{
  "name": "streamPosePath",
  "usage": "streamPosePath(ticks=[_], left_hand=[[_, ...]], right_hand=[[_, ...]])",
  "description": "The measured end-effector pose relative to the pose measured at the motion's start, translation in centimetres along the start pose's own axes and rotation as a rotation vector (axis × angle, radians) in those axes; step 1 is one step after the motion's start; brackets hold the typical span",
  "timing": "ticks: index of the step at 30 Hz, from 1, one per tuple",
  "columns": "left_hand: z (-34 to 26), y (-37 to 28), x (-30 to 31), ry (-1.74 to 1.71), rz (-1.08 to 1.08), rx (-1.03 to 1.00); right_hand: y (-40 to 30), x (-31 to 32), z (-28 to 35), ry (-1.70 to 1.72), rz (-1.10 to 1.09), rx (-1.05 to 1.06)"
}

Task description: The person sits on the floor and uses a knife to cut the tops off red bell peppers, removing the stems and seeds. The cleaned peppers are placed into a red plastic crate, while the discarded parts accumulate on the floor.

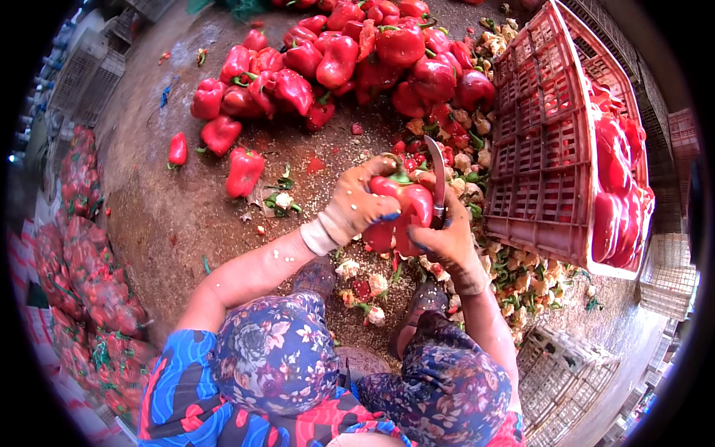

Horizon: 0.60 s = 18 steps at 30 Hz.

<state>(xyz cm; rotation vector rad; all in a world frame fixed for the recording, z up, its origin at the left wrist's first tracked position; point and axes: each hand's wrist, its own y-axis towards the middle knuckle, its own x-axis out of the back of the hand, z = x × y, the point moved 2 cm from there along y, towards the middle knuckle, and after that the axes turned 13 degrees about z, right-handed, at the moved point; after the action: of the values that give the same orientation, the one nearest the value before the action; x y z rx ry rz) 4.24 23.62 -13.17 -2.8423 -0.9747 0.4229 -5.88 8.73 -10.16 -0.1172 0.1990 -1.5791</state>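
Note:
Between my gloved hands is a red bell pepper with a green stem at its top. My left hand grips its left side, thumb across the front and fingers near the stem. My right hand holds the pepper's lower right side and also a curved-blade knife, its blade pointing up and away from me. The knife's handle is mostly hidden in the right palm. Beyond my hands lies a heap of whole red bell peppers, with a few loose ones to its left.
A red plastic crate holding peppers stands tilted at the right. Cut cores and stems are piled beside it. A pale crate sits lower right; mesh sacks of peppers line the left. Seeds litter the floor.

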Motion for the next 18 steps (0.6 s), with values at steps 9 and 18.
streamPosePath(ticks=[9,18], left_hand=[[3.7,-0.4,-0.2,-1.151,0.539,-0.067],[3.7,2.3,3.2,-1.014,0.332,0.135]], right_hand=[[-2.8,0.8,-0.6,0.779,0.107,0.013],[-15.6,15.5,14.4,-0.645,-0.828,0.401]])
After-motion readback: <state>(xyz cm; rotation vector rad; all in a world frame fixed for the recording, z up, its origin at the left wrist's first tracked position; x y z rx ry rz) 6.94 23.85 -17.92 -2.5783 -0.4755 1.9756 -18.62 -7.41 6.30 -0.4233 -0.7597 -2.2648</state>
